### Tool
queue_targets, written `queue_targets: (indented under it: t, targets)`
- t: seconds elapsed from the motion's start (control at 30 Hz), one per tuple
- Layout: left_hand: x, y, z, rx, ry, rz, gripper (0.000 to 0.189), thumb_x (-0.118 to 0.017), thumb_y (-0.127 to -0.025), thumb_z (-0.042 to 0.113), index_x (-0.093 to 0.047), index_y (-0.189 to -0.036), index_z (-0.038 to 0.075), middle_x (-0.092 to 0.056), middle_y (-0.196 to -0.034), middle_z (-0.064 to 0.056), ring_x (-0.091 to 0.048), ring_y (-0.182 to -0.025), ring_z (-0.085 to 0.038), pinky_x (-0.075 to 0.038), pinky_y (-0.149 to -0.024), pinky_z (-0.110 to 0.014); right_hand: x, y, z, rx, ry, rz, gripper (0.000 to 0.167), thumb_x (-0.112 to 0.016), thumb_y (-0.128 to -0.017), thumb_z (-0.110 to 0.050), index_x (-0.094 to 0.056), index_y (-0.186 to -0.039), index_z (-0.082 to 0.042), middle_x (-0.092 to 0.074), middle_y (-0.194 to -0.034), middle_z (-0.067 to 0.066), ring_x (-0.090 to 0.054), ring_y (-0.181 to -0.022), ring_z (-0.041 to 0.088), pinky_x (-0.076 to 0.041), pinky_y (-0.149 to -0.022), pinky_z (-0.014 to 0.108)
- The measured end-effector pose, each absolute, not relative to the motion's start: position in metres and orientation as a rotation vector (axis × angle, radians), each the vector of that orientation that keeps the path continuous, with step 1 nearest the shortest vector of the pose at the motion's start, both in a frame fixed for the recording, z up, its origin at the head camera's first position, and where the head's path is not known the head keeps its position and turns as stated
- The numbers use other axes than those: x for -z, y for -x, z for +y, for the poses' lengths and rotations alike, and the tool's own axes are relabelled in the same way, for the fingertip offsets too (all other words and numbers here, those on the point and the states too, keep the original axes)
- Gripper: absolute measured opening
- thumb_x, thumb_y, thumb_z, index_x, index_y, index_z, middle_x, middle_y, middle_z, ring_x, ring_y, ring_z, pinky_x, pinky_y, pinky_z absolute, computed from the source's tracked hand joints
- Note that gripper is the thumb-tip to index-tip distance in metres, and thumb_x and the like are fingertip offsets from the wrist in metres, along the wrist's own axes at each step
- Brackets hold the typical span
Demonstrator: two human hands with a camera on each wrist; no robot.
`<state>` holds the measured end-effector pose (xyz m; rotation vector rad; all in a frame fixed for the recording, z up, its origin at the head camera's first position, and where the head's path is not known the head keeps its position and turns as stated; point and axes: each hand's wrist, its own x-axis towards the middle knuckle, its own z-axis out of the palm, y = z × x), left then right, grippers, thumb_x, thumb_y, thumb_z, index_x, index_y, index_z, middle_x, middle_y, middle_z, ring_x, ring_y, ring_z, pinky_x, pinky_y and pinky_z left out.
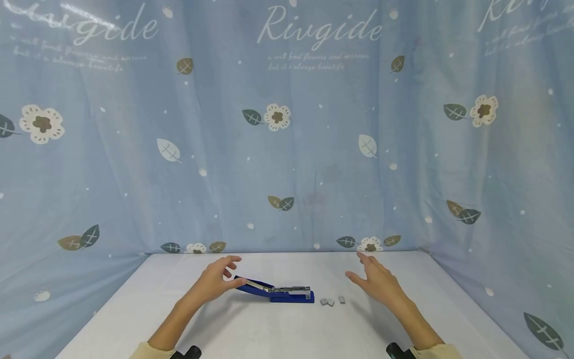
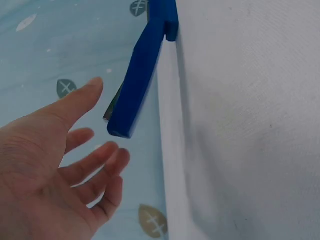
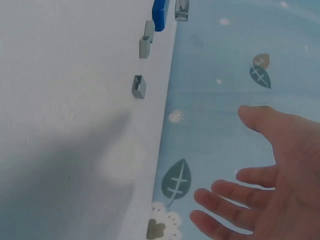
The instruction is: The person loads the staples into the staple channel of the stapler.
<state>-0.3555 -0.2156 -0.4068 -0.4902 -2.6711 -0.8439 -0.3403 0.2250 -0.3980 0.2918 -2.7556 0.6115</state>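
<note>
A blue stapler [image 1: 292, 300] lies on the white table, opened up, its top arm [image 2: 137, 80] swung back to the left and its metal magazine [image 1: 291, 289] showing. My left hand [image 1: 215, 280] is held beside the end of that top arm, fingers relaxed and apart. In the left wrist view a gap shows between hand and arm. To the stapler's right lie two small grey staple strips [image 1: 327, 302] close together and one more strip [image 3: 139, 86] a little apart. My right hand [image 1: 380, 281] hovers to their right, fingers spread, holding nothing.
A blue curtain [image 1: 314, 149] with leaves, flowers and lettering hangs behind the table [image 1: 287, 329] and along both sides. Dark camera mounts [image 1: 193, 352] sit at the wrists, by the pale sleeves.
</note>
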Motion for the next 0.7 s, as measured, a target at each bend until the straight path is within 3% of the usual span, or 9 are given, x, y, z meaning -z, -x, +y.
queue_targets:
  t: [0.43, 0.7]
  targets:
    - [0.413, 0.352, -0.225, 0.998, 0.636, -2.723, 0.048, -0.081, -0.079, 0.033, -0.065, -0.119, 0.011, -0.068, -0.100, -0.008, -0.060, -0.075, -0.007, -0.048, -0.061, -0.023, 0.408, 0.340, 0.208, -0.609, -0.230, -2.794, 0.073, -0.068, -0.088, -0.049, -0.049, -0.139, -0.001, -0.067, -0.116, 0.017, -0.067, -0.095, 0.034, -0.052, -0.071, 0.052]
    - [0.418, 0.358, -0.226, 1.041, 0.700, -2.702, 0.042, -0.079, -0.083, 0.028, -0.067, -0.117, 0.006, -0.068, -0.103, -0.008, -0.059, -0.076, -0.005, -0.049, -0.063, -0.022, 0.413, 0.340, 0.207, -0.610, -0.225, -2.832, 0.050, -0.073, -0.086, -0.042, -0.067, -0.119, -0.005, -0.069, -0.088, 0.003, -0.058, -0.071, 0.015, -0.046, -0.058, 0.033]
